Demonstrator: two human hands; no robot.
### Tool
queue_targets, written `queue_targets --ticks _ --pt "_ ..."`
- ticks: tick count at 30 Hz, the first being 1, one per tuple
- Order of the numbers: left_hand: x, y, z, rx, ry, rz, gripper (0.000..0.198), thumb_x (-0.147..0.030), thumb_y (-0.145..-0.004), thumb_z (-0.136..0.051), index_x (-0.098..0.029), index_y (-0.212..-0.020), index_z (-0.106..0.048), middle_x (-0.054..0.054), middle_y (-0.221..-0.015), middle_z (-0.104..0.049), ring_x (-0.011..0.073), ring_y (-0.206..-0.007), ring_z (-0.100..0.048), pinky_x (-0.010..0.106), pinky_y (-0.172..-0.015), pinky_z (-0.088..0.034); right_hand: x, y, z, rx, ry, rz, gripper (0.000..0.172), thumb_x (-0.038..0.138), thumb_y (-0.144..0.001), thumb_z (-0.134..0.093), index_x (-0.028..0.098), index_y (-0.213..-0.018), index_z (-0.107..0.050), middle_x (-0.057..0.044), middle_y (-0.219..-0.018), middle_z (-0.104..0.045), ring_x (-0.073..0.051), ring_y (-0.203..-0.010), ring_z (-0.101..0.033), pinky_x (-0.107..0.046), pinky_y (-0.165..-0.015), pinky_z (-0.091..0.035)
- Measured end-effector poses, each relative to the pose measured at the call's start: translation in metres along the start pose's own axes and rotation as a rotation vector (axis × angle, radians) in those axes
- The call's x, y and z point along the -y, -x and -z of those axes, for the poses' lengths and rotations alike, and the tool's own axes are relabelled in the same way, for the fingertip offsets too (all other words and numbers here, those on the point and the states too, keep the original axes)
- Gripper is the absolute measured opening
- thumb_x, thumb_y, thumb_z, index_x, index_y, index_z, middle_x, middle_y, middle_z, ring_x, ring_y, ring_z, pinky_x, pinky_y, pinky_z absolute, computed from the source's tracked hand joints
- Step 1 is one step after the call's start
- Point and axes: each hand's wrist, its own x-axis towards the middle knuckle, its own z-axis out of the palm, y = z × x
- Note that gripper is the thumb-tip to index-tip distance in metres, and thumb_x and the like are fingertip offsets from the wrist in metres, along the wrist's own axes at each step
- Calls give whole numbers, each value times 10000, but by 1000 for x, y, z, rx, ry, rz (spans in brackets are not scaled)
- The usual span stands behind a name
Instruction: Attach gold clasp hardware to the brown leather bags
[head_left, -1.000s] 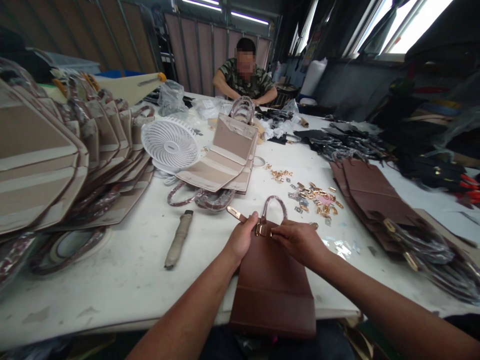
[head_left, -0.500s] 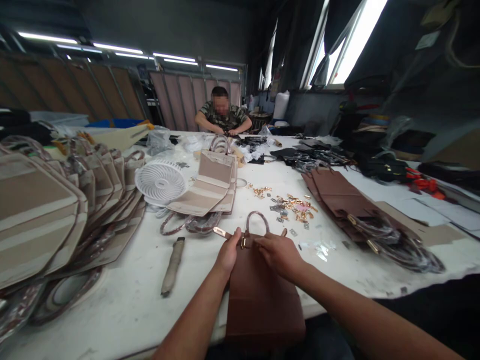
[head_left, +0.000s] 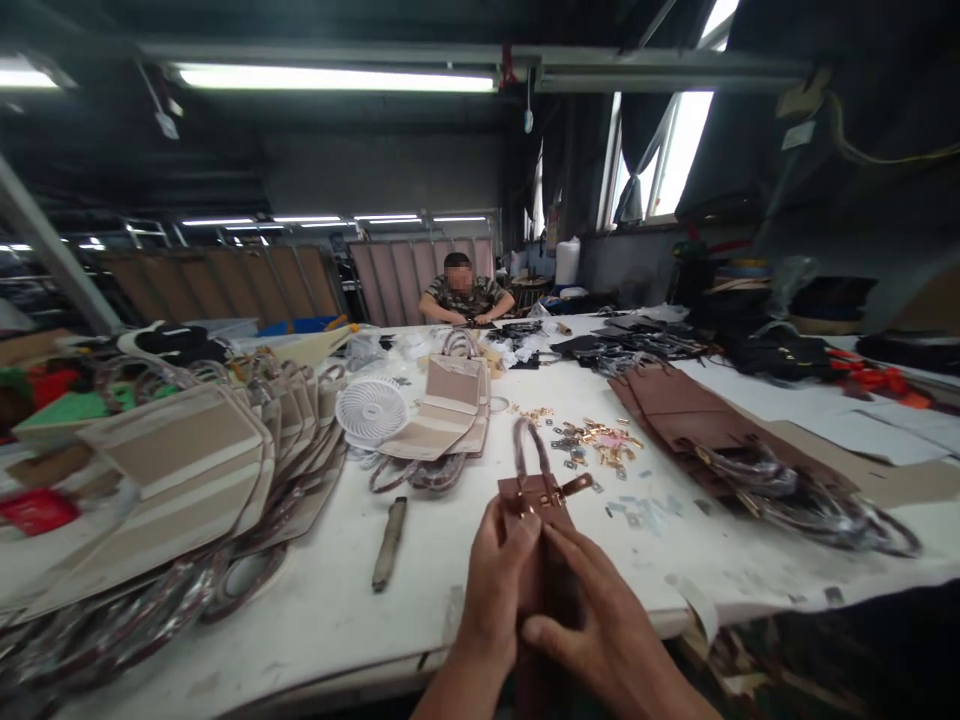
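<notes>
A brown handbag is upright between my two hands at the table's near edge, its plastic-wrapped handle pointing away from me. My left hand grips the upper left of the bag, thumb pressed on the front by a small gold fitting. On the other side, my right hand holds the bag, fingers along its front and thumb bent below. A gold-fitted strap sticks out to the right, near the bag's top. Much of the lower bag is hidden by my hands.
Beige bag pieces are stacked at left. A white fan and a wrapped-handle tool lie nearer the middle. Gold fittings are scattered beyond my hands. Brown bags lie at right. A person works across the table.
The view has tilted up. The bag has turned and narrowed in view, its strap now pointing right. Both hands have shifted lower on it and closer together.
</notes>
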Motion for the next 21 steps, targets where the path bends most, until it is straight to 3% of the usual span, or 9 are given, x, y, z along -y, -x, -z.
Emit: queue_targets --ticks 3,6,9,11,14,16,19,21 --pt "-20 36 -27 93 21 -151 616 -497 -917 -706 -249 -1448 -518 115 -1453 -571 341 -1353 -526 445 -1158 -426 42 -1 21 -24 -176 -13 846 519 -776 -824 310 -1523 -487 -97 -1532 -464 -386 -1381 -464 -553 -1160 -432" --pt "-34 63 -45 154 56 -163 641 -654 -948 -560 -238 -1436 -559 115 -1474 -554 372 -1410 -456 493 -1176 -404 71 9 39 -52 -378 -193 757 523 -779 -802 408 -1477 -531 -32 -1490 -527 -388 -1292 -558 -550 -1068 -526" --pt "-38 77 -51 206 -94 -237 727 -757 -862 -606 -238 -1368 -652 109 -1502 -527 403 -1468 -364 517 -1224 -336 77 19 48 -172 -568 -377 705 537 -708 -837 437 -1376 -633 -19 -1422 -596 -431 -1324 -521 -560 -1018 -557" --pt "-38 81 -51 210 -252 -371 716 -781 -835 -622 -258 -1317 -701 111 -1474 -552 398 -1476 -352 516 -1240 -306 76 19 49 -215 -635 -425 682 581 -707 -832 368 -1336 -679 -71 -1341 -656 -450 -1301 -537 -556 -972 -582" --pt "-42 86 -43 173 -455 -616 582 -710 -879 -631 -282 -1260 -736 130 -1341 -646 376 -1395 -462 519 -1211 -338 79 8 46 -185 -801 -472 689 590 -788 -803 237 -1362 -659 -129 -1230 -710 -421 -1163 -646 -505 -887 -623" --pt "-48 92 -31 139 -583 -724 426 -562 -918 -668 -286 -1235 -742 131 -1272 -680 364 -1312 -533 522 -1163 -387 85 -4 40 -154 -940 -517 739 513 -749 -876 191 -1372 -641 -141 -1178 -729 -397 -1069 -695 -467 -847 -635" --pt "-56 104 -3 44 -740 -769 282 -343 -924 -680 -292 -1194 -741 120 -1225 -693 346 -1231 -581 499 -1094 -445 94 -22 28 -104 -1054 -579 829 434 -651 -948 177 -1371 -626 -144 -1127 -744 -391 -976 -725 -462 -783 -647" --pt "-55 110 22 -96 -806 -809 273 -303 -916 -672 -303 -1182 -733 109 -1219 -688 329 -1200 -597 467 -1059 -471 98 -38 19 -77 -1085 -622 855 441 -646 -936 173 -1387 -602 -150 -1112 -746 -398 -947 -731 -482 -758 -650"
